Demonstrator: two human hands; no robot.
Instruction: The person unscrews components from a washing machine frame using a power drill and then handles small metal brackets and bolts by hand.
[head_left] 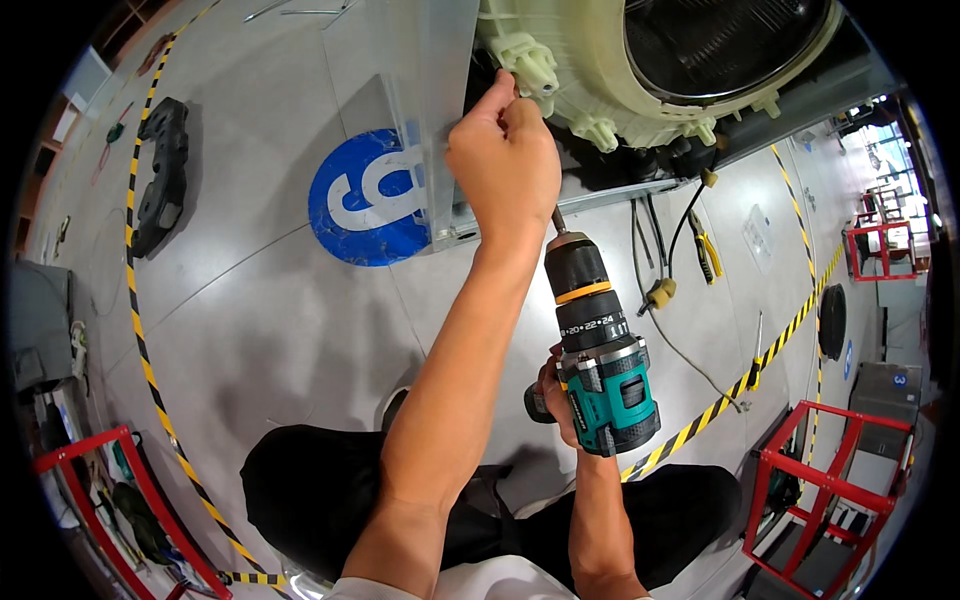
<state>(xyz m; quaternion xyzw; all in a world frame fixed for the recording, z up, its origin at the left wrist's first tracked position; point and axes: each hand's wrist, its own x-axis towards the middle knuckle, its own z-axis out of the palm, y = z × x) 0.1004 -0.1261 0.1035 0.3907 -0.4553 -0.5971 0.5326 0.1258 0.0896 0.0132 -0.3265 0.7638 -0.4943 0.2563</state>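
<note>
My left hand (508, 165) is raised to a pale plastic tub (595, 85), its fingers curled closed against a ribbed lug on the tub's left side. Whatever those fingers hold is hidden. My right hand (562, 400) is wrapped round the grip of a teal and black cordless drill (610, 395). The drill points up toward the tub, and its thin bit (558, 220) passes out of sight behind my left hand and wrist. The tub has a round dark opening (720, 45) and sits inside a grey metal cabinet (440, 110).
Loose cables with tan connectors (660, 293) hang from the cabinet onto the floor near yellow-handled pliers (708, 258). A clear plastic bag (760, 238) lies farther right. A dark moulded block (163, 175) rests at left. Red-framed carts (830, 480) stand at both sides, beyond striped floor tape (690, 425).
</note>
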